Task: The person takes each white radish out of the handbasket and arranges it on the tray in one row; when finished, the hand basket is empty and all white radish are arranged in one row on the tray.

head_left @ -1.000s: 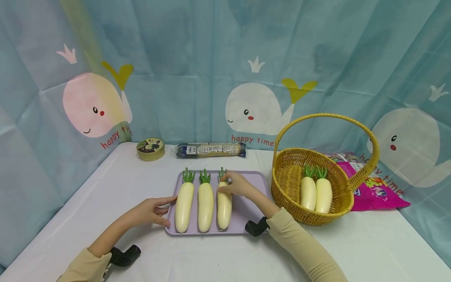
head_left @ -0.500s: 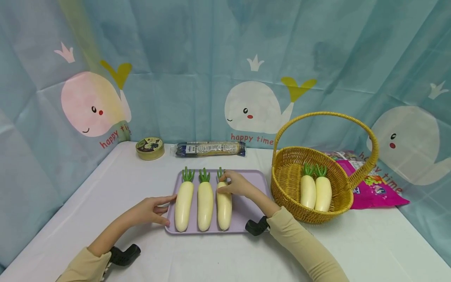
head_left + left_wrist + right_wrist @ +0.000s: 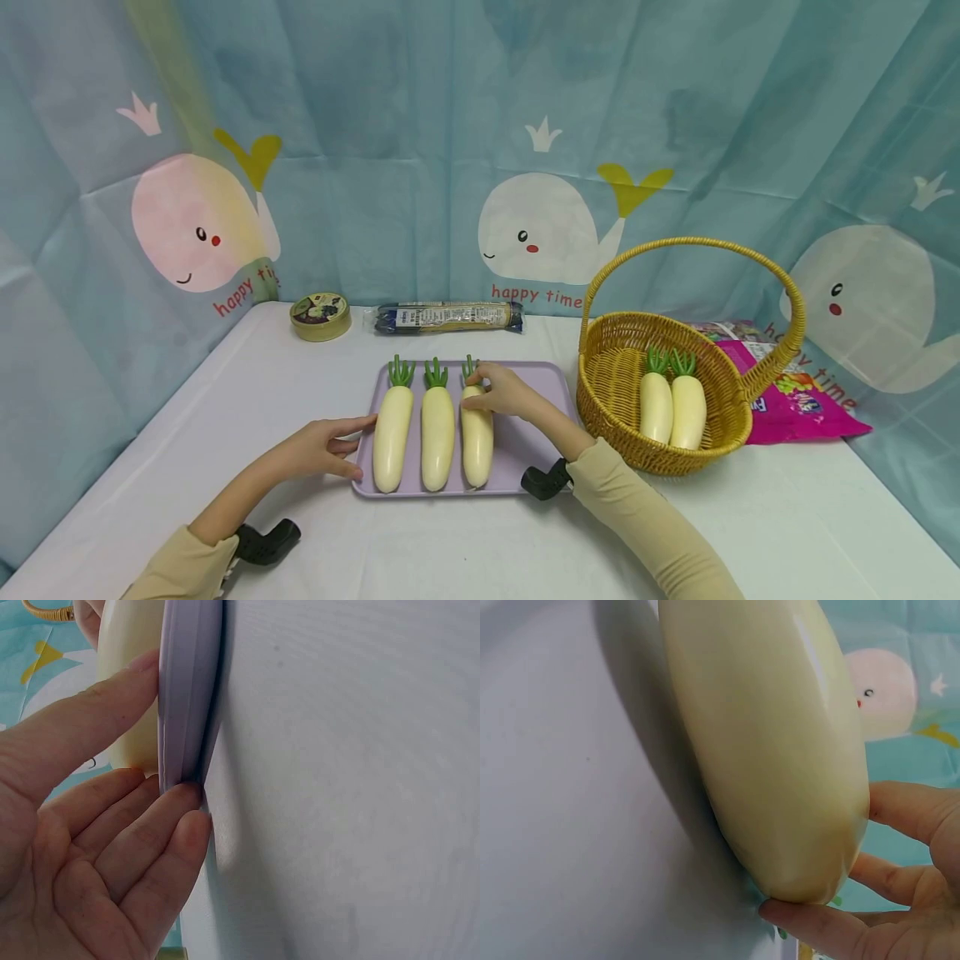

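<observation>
Three white radishes with green tops lie side by side on a lilac tray. My right hand pinches the rightmost radish near its leafy end. In the right wrist view, thumb and fingers touch that end of the radish. Beside the tray's left edge, my left hand touches the rim, its index finger reaching the leftmost radish. The left wrist view has the thumb and loosely extended fingers against the tray rim. Between these lies the middle radish.
To the right stands a wicker basket with a tall handle, holding two more radishes. A pink bag lies behind it. At the back are a round tin and a long wrapped packet, before a whale-print curtain.
</observation>
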### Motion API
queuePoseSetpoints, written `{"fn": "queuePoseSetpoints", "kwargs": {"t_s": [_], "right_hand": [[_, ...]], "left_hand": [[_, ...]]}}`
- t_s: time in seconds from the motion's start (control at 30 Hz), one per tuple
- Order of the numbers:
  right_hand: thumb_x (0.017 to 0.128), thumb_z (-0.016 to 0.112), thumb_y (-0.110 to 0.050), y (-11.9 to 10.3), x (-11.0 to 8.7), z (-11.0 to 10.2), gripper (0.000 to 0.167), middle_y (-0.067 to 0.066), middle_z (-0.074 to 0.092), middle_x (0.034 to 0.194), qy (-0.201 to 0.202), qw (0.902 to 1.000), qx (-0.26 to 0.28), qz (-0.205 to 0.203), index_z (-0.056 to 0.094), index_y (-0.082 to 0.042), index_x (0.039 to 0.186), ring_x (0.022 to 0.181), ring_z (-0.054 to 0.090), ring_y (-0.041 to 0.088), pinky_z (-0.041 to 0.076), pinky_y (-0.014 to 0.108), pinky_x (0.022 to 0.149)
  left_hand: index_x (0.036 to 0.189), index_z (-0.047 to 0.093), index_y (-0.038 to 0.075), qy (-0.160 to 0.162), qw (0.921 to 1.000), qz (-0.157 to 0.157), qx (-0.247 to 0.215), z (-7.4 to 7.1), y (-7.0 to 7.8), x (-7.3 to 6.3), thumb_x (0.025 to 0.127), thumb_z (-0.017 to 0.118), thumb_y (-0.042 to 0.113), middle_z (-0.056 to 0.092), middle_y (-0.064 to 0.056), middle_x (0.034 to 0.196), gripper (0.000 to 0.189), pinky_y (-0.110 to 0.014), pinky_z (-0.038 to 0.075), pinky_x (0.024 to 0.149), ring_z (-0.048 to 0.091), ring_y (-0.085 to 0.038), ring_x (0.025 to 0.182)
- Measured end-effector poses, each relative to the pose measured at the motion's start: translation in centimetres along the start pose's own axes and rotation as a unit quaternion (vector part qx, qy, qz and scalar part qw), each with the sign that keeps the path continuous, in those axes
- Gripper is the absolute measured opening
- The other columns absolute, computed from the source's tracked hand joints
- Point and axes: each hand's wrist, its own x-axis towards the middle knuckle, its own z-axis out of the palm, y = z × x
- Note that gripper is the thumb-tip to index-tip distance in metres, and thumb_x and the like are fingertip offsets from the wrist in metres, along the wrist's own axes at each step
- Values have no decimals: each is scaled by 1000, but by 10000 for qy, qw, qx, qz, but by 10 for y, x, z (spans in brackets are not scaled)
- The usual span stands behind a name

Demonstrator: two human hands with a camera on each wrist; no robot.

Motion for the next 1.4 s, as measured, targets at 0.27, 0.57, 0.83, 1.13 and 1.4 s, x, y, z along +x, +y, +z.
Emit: {"fn": "queuePoseSetpoints", "kwargs": {"t_s": [0.27,0.57,0.83,1.13,1.4], "right_hand": [[79,69,-16,1,-2,-2,33,11,55,113,37,10000,19,-49,59,1,106,104,51,28,48,31,77],[78,71,-14,5,-6,-2,33,11,56,111,-7,9999,-108,28,61,-1,107,106,50,28,46,36,83],[80,69,-15,4,-6,0,32,13,56,110,64,9999,-147,-63,59,0,107,101,53,28,48,34,78],[80,69,-15,4,-5,4,31,11,57,108,135,9998,-124,78,59,-2,106,95,54,24,48,30,71],[80,69,-17,3,-4,6,32,11,57,108,188,9996,-205,-25,59,-1,106,100,52,25,47,33,78]], "left_hand": [[134,31,-10,-9,10000,8,-15,0,-1,1,69,76,23,24,-36,133,85,-32,47,84,41,-46,111],[133,31,-11,-22,9999,109,122,1,-2,0,70,76,21,24,-37,132,83,-33,48,83,43,-46,109],[133,31,-11,-12,9999,116,123,1,-1,0,70,75,22,23,-36,133,83,-33,47,84,42,-46,109],[133,31,-10,-9,9999,75,102,0,-2,0,70,76,24,24,-36,133,85,-32,47,83,42,-46,109],[134,30,-10,-27,10000,28,71,0,0,0,70,76,22,23,-36,133,84,-33,47,83,42,-46,110]]}}
